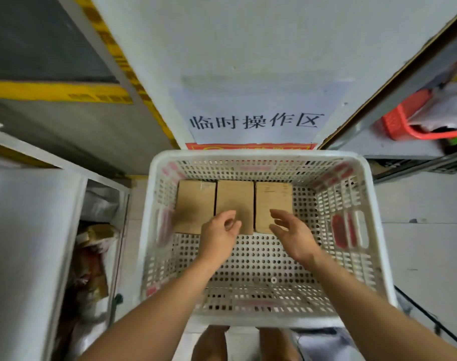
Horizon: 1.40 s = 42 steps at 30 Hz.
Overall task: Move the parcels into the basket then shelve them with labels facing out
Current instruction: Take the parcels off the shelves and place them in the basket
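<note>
White sign on the wall ahead reads 临时操作区 in black. Below it a red strip with yellow print, its lower part hidden behind the basket rim; I can't read it. Yellow tape along the left shelving carries dark lettering, too blurred to make out.

White perforated basket sits in front of me. Three brown cardboard parcels lie side by side on its floor against the far wall, touching each other. No label readable on their upper faces; clear tape shows faintly on the outer two.

My left hand hovers over the middle parcel, fingers loosely curled, holding nothing. My right hand hovers by the right parcel's near end, spread and relaxed, also holding nothing.

Red basket on the right shelf, contents blurred. Bagged goods low left, indistinct.
</note>
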Motion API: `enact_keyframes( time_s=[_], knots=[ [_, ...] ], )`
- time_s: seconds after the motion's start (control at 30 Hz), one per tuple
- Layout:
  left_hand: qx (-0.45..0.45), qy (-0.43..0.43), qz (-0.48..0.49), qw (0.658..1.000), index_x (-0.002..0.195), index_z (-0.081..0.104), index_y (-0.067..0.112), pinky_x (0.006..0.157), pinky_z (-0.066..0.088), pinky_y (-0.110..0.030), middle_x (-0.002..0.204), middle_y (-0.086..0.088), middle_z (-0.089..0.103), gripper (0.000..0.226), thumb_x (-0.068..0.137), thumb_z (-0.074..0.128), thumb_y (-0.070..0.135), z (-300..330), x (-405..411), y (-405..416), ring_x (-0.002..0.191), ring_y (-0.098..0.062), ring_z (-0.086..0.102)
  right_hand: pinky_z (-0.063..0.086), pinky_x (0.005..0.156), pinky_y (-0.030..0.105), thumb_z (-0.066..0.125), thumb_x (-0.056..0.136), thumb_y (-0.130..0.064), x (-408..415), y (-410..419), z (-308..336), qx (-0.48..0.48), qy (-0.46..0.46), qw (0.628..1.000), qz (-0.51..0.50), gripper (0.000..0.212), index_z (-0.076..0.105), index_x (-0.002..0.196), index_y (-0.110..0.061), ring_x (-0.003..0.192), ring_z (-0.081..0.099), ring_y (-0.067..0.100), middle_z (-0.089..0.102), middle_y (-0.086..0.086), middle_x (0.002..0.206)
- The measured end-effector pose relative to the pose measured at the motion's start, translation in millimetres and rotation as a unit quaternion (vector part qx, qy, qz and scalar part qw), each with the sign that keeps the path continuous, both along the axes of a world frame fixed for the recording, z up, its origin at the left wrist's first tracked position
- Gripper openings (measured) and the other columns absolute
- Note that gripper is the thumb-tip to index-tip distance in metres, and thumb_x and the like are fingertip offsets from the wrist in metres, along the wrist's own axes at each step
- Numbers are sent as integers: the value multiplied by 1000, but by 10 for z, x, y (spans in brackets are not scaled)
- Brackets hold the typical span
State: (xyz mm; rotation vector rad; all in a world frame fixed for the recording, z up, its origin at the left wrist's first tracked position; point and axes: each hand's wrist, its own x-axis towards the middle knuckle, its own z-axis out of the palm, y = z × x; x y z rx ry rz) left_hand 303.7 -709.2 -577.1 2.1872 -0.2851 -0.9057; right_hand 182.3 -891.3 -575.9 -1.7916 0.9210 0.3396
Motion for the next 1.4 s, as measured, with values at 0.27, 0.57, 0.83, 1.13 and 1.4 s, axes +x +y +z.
enact_keyframes(
  time_s=[0.27,0.57,0.83,1.13,1.4],
  knots=[
    [7,-95,8,995,138,68,17,96,55,-23,132,-2,71,38,103,67,32,1525,327,1014,114,-12,68,55,103,28,62,105,-32,521,939,1609,-71,-81,983,150,34,65,139,-24,120,66,7,70,-6,131],
    [86,-231,171,954,130,69,27,101,53,-35,126,2,74,33,102,62,43,2815,328,2424,112,-17,68,50,89,25,62,104,-27,1357,2055,2789,-164,-206,899,349,21,71,123,-28,103,69,13,71,-10,112],
    [120,-283,384,871,130,72,20,91,50,-25,123,1,75,33,101,68,36,3739,-348,3746,109,-19,71,54,96,23,67,101,-28,1738,3424,3567,-68,-314,812,488,29,69,130,-30,103,70,3,76,-12,115],
    [161,-360,559,729,133,72,18,95,53,-28,123,-3,76,38,100,71,36,4587,-1389,5138,110,-19,72,56,99,36,66,102,-22,1465,5400,4532,-11,-424,657,624,33,69,135,-20,106,70,11,75,-3,120],
    [193,-405,619,645,124,71,21,91,57,-38,115,1,75,35,97,70,43,4997,-1772,6372,106,-20,70,51,101,28,68,101,-27,1197,6964,5013,27,-474,594,649,38,66,138,-20,116,67,14,71,-1,126]
  ],
)
